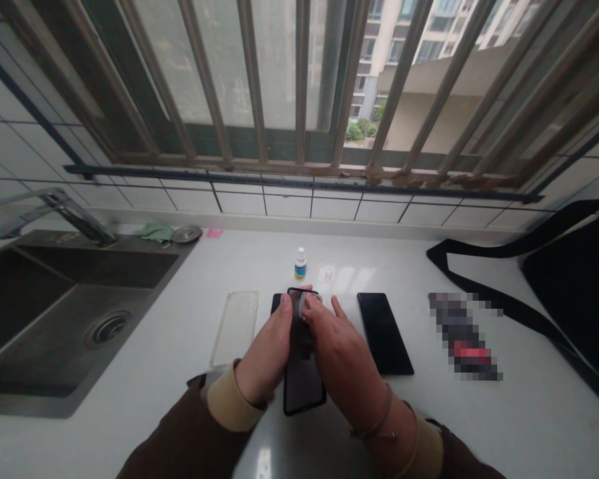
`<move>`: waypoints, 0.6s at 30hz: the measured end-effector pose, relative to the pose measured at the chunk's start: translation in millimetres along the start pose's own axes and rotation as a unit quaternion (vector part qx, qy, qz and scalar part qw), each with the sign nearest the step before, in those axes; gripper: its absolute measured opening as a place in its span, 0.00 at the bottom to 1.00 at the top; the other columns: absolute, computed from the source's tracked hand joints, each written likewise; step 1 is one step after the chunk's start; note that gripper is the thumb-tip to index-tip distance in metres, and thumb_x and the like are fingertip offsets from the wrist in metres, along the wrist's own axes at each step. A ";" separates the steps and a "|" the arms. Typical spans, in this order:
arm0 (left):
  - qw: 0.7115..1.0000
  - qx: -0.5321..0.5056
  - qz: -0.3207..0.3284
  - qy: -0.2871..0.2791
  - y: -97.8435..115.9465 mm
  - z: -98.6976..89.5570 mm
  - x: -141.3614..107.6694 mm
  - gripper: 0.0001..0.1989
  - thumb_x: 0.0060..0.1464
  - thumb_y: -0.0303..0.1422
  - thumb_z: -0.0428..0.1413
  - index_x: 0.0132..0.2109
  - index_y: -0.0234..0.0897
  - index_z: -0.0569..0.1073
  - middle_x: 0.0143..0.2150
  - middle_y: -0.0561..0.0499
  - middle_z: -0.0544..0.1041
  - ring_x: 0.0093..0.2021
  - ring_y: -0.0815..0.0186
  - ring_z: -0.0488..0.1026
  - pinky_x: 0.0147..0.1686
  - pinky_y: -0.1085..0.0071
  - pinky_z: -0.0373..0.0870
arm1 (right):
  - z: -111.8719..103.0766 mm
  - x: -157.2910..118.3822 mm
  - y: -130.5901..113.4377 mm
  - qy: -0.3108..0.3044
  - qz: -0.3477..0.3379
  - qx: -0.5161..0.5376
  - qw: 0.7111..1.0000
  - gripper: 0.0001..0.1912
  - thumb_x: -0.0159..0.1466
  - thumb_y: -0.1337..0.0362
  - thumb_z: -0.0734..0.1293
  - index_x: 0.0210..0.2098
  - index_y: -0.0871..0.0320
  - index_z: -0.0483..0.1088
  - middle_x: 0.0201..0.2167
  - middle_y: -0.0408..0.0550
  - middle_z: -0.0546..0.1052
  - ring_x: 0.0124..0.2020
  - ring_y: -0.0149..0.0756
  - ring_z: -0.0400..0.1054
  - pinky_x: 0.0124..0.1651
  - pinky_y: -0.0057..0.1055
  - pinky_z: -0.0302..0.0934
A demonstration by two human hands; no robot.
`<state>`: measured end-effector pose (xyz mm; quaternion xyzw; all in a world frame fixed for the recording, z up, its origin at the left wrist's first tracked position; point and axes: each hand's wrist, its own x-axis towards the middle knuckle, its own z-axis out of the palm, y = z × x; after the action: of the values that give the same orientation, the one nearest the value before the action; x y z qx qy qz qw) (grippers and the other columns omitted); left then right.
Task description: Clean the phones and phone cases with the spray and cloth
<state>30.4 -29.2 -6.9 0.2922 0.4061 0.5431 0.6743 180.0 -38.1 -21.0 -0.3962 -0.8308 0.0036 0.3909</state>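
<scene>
My left hand (272, 339) is closed round the left edge of a black smartphone (304, 389), which I hold over the counter with its dark screen up. My right hand (344, 352) lies over the upper part of the screen, fingers bent around a small pale, whitish thing (303, 303) whose kind I cannot make out. Behind the phone a dark flat object (276, 305) shows in part. Just beyond my hands stands a small spray bottle (300, 267) with a white top and a blue and yellow label. Its clear cap (328, 275) seems to lie beside it.
A clear phone case (235, 329) lies left, another black smartphone (385, 332) right, then a blurred-out item (464, 336). A black bag (574, 266) with a strap sits far right. The sink (174, 266), faucet (80, 219), green cloth (154, 232) and metal strainer (186, 234) are left.
</scene>
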 end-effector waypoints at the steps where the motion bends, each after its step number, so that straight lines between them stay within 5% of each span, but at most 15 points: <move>1: 1.000 -0.003 -0.009 0.005 1.4 2.2 -0.6 0.21 0.70 0.48 0.58 0.59 0.40 0.80 0.58 0.41 0.84 0.67 0.54 0.76 0.64 0.63 0.74 | 0.4 -0.1 -1.2 -0.002 0.000 0.009 1.000 0.18 0.76 0.77 0.56 0.61 0.65 0.69 0.61 0.68 0.80 0.64 0.52 0.76 0.71 0.62 0.65; 5: 0.997 -0.054 -0.046 0.040 11.3 9.3 -0.9 0.30 0.72 0.55 0.48 0.67 0.39 0.72 0.45 0.41 0.86 0.46 0.54 0.85 0.47 0.60 0.82 | -1.0 1.1 -9.6 -0.027 -0.027 0.046 0.998 0.18 0.77 0.76 0.56 0.61 0.64 0.69 0.55 0.63 0.83 0.59 0.48 0.80 0.71 0.56 0.67; 8: 0.994 -0.068 -0.009 0.085 23.2 7.9 0.8 0.30 0.74 0.54 0.42 0.72 0.44 0.65 0.39 0.44 0.85 0.34 0.57 0.85 0.36 0.61 0.83 | -7.1 3.1 -17.0 -0.040 -0.057 0.084 0.994 0.15 0.77 0.75 0.56 0.57 0.66 0.71 0.52 0.63 0.84 0.55 0.48 0.82 0.67 0.49 0.73; 12: 0.986 -0.058 0.031 0.152 37.9 2.7 3.5 0.30 0.75 0.53 0.40 0.71 0.43 0.66 0.38 0.44 0.85 0.33 0.57 0.85 0.35 0.61 0.84 | -17.2 4.0 -23.1 -0.094 -0.134 0.161 0.973 0.15 0.76 0.76 0.57 0.54 0.65 0.72 0.54 0.61 0.84 0.58 0.45 0.80 0.69 0.42 0.71; 18: 0.984 -0.079 -0.096 0.124 38.0 7.2 1.8 0.37 0.73 0.57 0.39 0.51 0.29 0.80 0.39 0.37 0.85 0.32 0.58 0.84 0.33 0.65 0.83 | -13.6 1.6 -19.5 -0.105 -0.139 0.182 0.968 0.13 0.77 0.74 0.59 0.55 0.64 0.72 0.61 0.58 0.81 0.64 0.42 0.76 0.74 0.43 0.63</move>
<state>17.9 -18.0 28.0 0.1275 0.4686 0.5383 0.6888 175.5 -54.6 -4.4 -0.1966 -0.8994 0.1427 0.3634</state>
